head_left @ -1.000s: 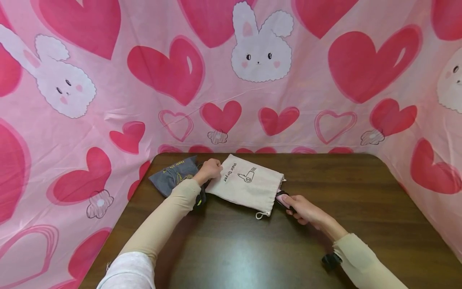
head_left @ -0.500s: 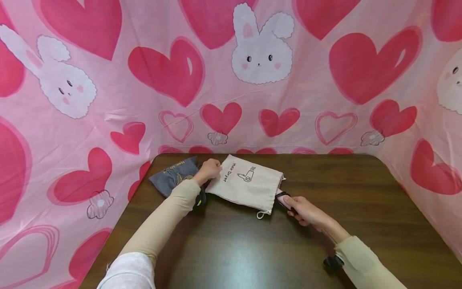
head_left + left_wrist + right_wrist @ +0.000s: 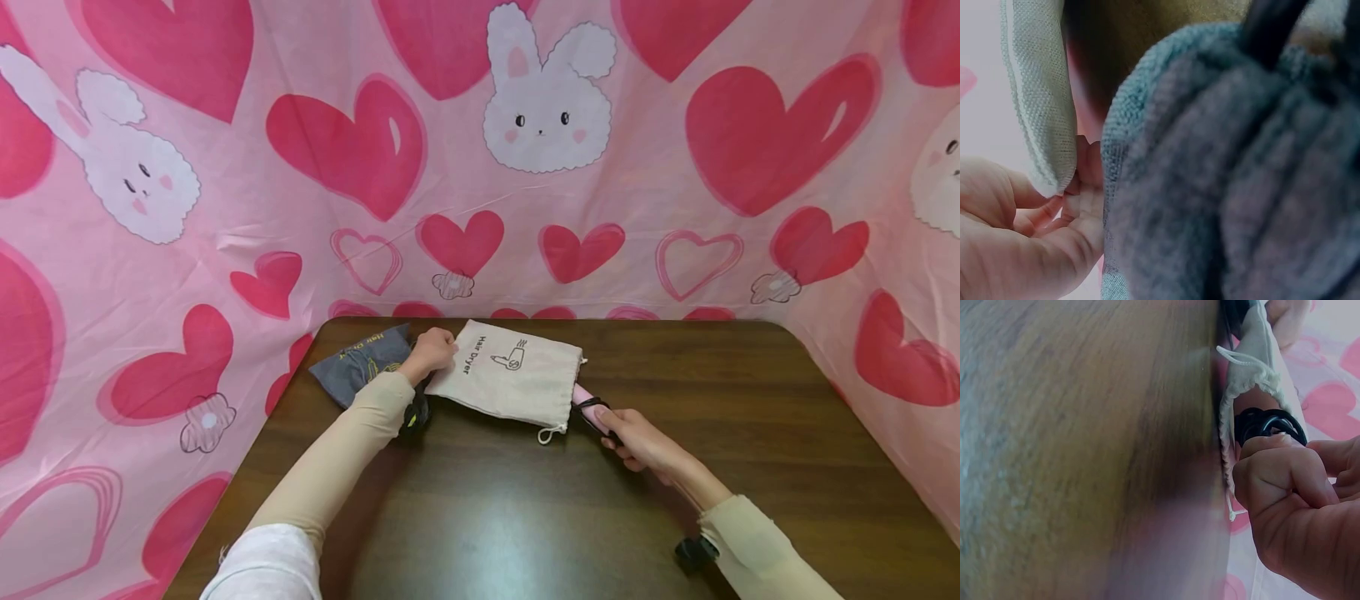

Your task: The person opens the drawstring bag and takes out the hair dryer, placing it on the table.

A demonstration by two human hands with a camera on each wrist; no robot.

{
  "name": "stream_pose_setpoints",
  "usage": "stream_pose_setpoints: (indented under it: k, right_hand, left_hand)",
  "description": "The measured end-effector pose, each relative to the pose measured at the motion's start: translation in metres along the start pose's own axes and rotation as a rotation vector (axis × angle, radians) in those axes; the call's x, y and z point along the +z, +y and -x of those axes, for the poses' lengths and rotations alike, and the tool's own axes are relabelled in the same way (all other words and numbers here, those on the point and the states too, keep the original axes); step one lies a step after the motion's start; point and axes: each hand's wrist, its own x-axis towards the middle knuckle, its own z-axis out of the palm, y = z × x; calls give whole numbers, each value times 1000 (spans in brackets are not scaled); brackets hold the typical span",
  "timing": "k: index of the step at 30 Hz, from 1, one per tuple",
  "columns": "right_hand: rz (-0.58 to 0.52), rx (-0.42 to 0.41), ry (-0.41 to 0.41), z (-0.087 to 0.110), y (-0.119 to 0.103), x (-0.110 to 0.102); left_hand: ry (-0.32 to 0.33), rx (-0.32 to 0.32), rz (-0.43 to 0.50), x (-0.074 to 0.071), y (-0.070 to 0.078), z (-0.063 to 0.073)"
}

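The right grip clasps the cord-wrapped pink handle, whose long axis runs toward ten o'clock into the cream drawstring bag, its nine-o'clock end pinched by the left grip.

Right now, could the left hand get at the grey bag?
Probably yes: the left hand is right beside the grey bag, with nothing seen blocking it. But its fingers pinch a corner of the white bag, so it would likely have to let go first.
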Motion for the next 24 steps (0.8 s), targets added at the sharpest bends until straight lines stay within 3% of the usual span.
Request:
stream_pose_setpoints:
  k: [11,24]
  right_hand:
    - [-15,-12,-6,1,-1,-2]
    - [-24,14,57,3,0,-1]
  left_hand:
    - [6,-2,-5,-3,1,0]
    - [28,28,5,-7,-3,1]
